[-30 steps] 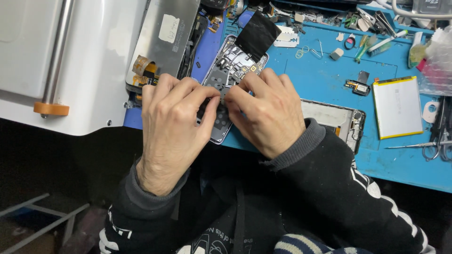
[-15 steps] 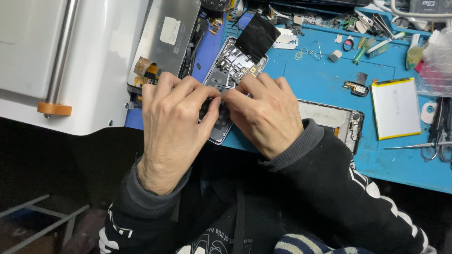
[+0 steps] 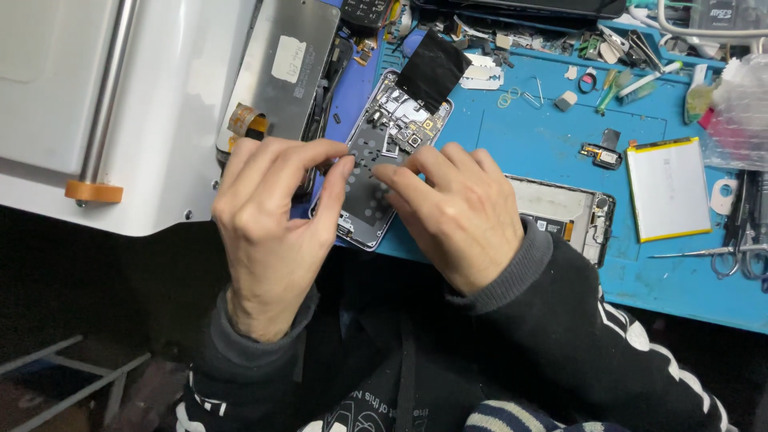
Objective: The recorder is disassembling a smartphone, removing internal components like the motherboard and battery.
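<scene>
Both hands meet over the opened phone (image 3: 376, 172), which lies back-up at the near left edge of the blue mat (image 3: 528, 144), just beside the white machine (image 3: 120, 104). My left hand (image 3: 268, 220) has its fingers curled, thumb and forefinger pinched close at the middle of the phone's bare inner frame; whether something thin sits between them I cannot tell from this angle. My right hand (image 3: 460, 212) lies flatter, fingertips pressing down on the frame next to the left thumb, holding nothing that I can see. A black flap of film (image 3: 432, 70) stands folded up off the phone's top end, over the exposed circuit board (image 3: 404, 116). I judge the step in hand to be working on the battery bay, either seating or peeling something flat there. The next move, as I read it, calls for steady pressure from the right fingers while the left pinch works slowly, keeping clear of the board. A loose battery (image 3: 668, 188) and a second phone frame (image 3: 564, 216) lie further right, apart from the hands.
</scene>
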